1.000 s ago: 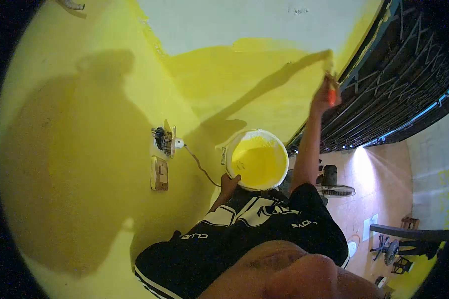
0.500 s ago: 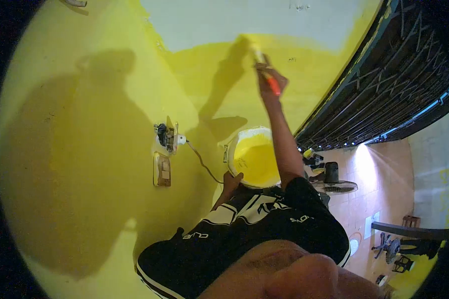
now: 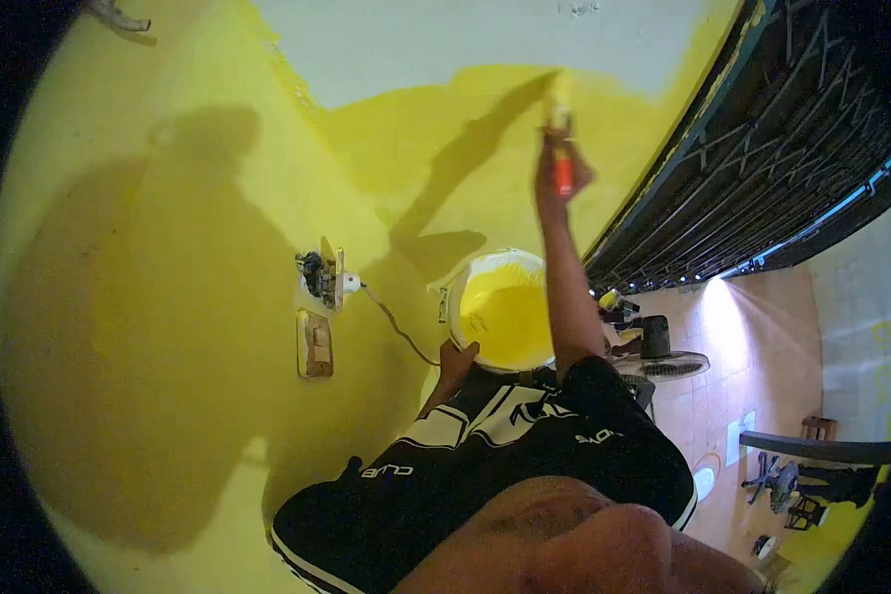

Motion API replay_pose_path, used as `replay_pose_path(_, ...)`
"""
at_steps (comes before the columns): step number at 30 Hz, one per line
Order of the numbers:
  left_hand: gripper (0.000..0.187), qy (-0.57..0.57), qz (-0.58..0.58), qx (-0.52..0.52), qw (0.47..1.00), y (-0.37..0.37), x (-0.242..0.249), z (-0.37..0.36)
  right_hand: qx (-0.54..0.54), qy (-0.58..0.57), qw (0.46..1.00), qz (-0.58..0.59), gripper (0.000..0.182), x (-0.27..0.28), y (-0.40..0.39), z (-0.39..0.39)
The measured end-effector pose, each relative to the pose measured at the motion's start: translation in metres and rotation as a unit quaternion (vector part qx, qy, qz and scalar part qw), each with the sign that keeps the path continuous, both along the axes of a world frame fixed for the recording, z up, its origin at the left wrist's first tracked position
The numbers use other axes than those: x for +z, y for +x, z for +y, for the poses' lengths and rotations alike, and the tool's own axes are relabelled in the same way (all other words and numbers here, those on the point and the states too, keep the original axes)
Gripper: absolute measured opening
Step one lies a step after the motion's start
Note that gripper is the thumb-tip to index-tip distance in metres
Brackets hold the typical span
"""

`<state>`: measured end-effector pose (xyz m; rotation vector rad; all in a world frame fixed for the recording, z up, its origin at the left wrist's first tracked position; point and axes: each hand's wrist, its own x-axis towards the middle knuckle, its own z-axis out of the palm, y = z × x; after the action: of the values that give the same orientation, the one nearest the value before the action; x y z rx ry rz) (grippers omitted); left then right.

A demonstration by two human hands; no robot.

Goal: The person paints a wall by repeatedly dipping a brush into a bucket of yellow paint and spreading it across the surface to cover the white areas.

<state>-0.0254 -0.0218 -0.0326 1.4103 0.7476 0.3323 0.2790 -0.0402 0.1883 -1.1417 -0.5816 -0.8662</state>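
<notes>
My right hand (image 3: pixel 562 170) is closed around the red handle of a paintbrush (image 3: pixel 560 99). The brush's yellow-coated bristles are against the wall (image 3: pixel 445 139), at the border between fresh yellow and the pale unpainted area. Below, a white bucket (image 3: pixel 493 261) holds yellow paint, its surface partly in shadow. My left hand (image 3: pixel 455 362) grips the bucket's near-left rim, thumb over the edge and the other fingers hidden beneath. My right forearm passes over the bucket's right side.
A wall socket (image 3: pixel 323 280) with a plugged-in cable and a switch plate (image 3: pixel 315 344) are on the left wall. A dark folding metal gate (image 3: pixel 752 148) runs along the right. A fan (image 3: pixel 673 365) stands on the tiled floor, with a person's legs (image 3: pixel 834 483) farther off.
My right hand has moved the brush to the right along the upper edge of the yellow paint. My left hand stays on the bucket rim.
</notes>
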Motion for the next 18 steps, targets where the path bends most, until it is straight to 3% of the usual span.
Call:
replay_pose_path(1,0.026,-0.004,-0.024,0.008,1.0,0.002,0.004,-0.001,0.034,0.003,0.999,-0.003,0.008,0.006,-0.017,0.02)
replay_pose_path(2,0.026,-0.002,-0.026,0.005,1.0,0.003,0.009,0.0,0.074,0.035,0.993,-0.086,0.01,0.005,-0.025,0.038)
replay_pose_path(3,0.027,0.002,0.024,-0.002,1.0,0.003,0.024,-0.001,0.187,0.093,0.973,-0.1,0.011,-0.005,-0.03,0.053)
replay_pose_path(5,0.027,0.005,0.076,-0.01,0.997,0.002,0.027,0.0,0.121,-0.12,0.98,-0.103,0.011,0.025,-0.058,0.044)
replay_pose_path(6,0.027,-0.009,0.053,-0.016,0.998,0.001,0.017,0.001,0.12,-0.121,0.98,-0.102,0.011,0.016,-0.048,0.048)
replay_pose_path(8,0.027,-0.023,0.03,-0.021,0.999,-0.002,0.014,0.002,0.251,0.072,0.964,-0.043,0.011,-0.008,-0.017,0.052)
replay_pose_path(9,0.026,-0.009,0.053,-0.02,0.998,-0.003,0.019,0.001,0.21,0.051,0.976,0.033,0.011,0.001,-0.012,0.03)
replay_pose_path(10,0.026,0.006,0.074,-0.02,0.997,-0.001,0.023,0.002,0.212,0.099,0.972,-0.034,0.012,-0.009,0.012,0.016)
replay_pose_path(11,0.026,0.006,0.07,-0.018,0.997,0.001,0.019,0.005,-0.012,-0.031,0.999,-0.008,0.012,0.0,0.017,-0.011)
replay_pose_path(12,0.028,-0.01,0.068,-0.016,0.998,0.001,0.009,0.006,0.284,0.215,0.934,-0.033,0.007,-0.007,0.033,-0.029)
replay_pose_path(13,0.032,-0.028,0.067,-0.015,0.997,0.0,0.005,0.005,0.01,0.062,0.998,0.029,0.007,0.002,0.033,-0.043)
replay_pose_path(14,0.032,-0.03,0.068,-0.016,0.997,-0.002,0.002,0.005,0.14,0.186,0.972,0.024,0.008,0.007,0.035,-0.055)
replay_pose_path(15,0.031,-0.019,0.055,-0.013,0.998,-0.002,0.008,0.005,-0.094,0.044,0.992,-0.067,0.005,0.017,0.035,-0.062)
replay_pose_path(18,0.031,-0.013,0.056,0.01,0.998,-0.001,0.044,-0.001,-0.176,0.046,0.983,0.007,0.004,0.017,0.02,-0.059)
